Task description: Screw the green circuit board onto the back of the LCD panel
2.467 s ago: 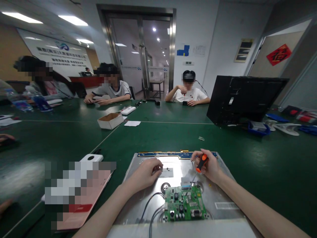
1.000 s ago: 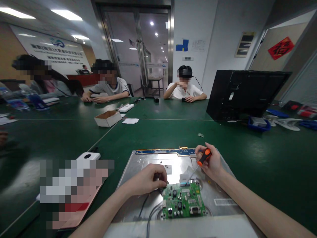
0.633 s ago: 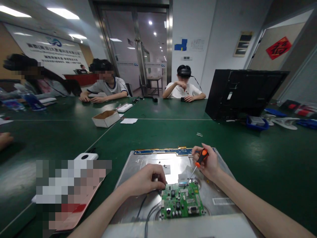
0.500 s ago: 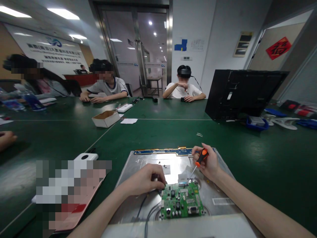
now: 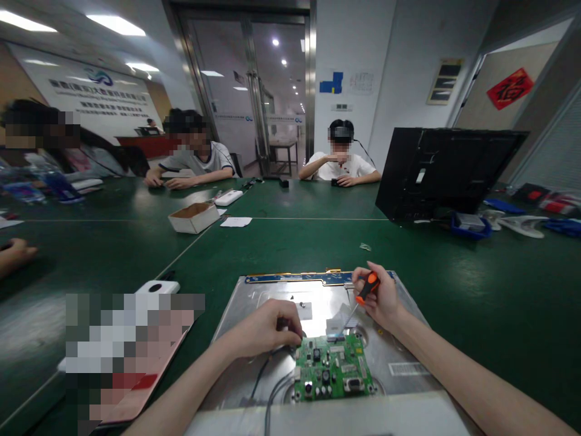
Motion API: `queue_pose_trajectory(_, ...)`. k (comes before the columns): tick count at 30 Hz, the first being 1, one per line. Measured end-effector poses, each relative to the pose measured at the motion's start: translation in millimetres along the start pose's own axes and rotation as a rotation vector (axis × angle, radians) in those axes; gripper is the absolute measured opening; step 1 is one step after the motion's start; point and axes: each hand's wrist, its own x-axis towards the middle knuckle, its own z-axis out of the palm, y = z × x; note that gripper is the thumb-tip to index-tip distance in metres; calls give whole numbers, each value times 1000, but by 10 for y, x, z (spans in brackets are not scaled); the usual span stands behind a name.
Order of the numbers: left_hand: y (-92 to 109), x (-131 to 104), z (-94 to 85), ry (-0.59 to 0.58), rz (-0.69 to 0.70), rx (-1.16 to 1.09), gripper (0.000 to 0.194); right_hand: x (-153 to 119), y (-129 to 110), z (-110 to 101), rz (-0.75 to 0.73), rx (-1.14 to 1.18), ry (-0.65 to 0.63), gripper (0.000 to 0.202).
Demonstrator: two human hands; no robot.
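A green circuit board (image 5: 333, 366) lies on the metal back of a flat display panel (image 5: 408, 339). My left hand (image 5: 272, 327) is closed at the board's upper left corner, thumb and fingers pinched on its edge; the fingertips are partly hidden. In my right hand (image 5: 384, 297) is an orange and black screwdriver (image 5: 368, 287), gripped by its handle. Its thin shaft slants down to the left, and the tip is at the connector on the board's top edge. Small dark screws (image 5: 302, 304) lie on the panel. Grey cables (image 5: 275, 393) run beside the board's left side.
A phone-like pink object (image 5: 158, 357) and a white device (image 5: 158, 287) lie at left. Further off are a small open box (image 5: 194, 218), a white paper (image 5: 236, 222) and a large black monitor (image 5: 449, 172). Several people sit around the green table (image 5: 290, 242); one hand (image 5: 18, 254) rests at far left.
The screwdriver and my right hand have shifted slightly left, its tip sliding along the board's top edge. My left hand has barely moved. The person opposite has shifted a little.
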Motion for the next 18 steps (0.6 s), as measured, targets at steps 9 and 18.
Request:
queue_pose_trajectory(9,11,-14,-19,-11,8,-16,1,-201,-528,471,-211,-174,-102,28)
queue_pose_trajectory(18,5,-37,-15,-34,-12,13,8,-573,-900,1206,-692,-849,-411,8)
